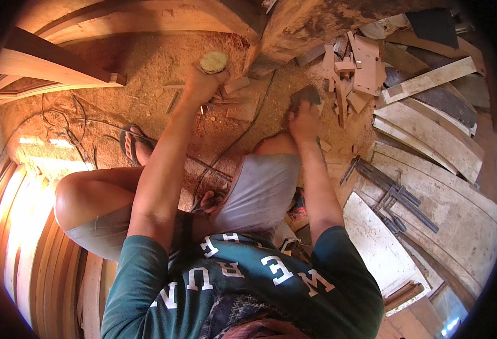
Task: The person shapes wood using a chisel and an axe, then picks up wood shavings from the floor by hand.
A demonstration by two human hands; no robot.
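Observation:
My left hand (202,86) is closed round something with a round, pale yellow top (213,62); the hand hides its lower part, so I cannot tell its kind. Thin wood slivers and small blocks lie on the dusty ground just beside that fist. Over by my right knee, my right hand (305,122) has its fingers bent onto the near edge of a dark, flat, squarish piece (306,96). How the thumb sits on it does not show.
Wood offcuts (357,65) are heaped right of my right hand. Clamps (392,195) lie on pale boards (446,209). A black cable (259,110) crosses the sawdust-covered ground. A large timber (299,34) rises ahead, and curved wooden frames (62,62) stand at the far left.

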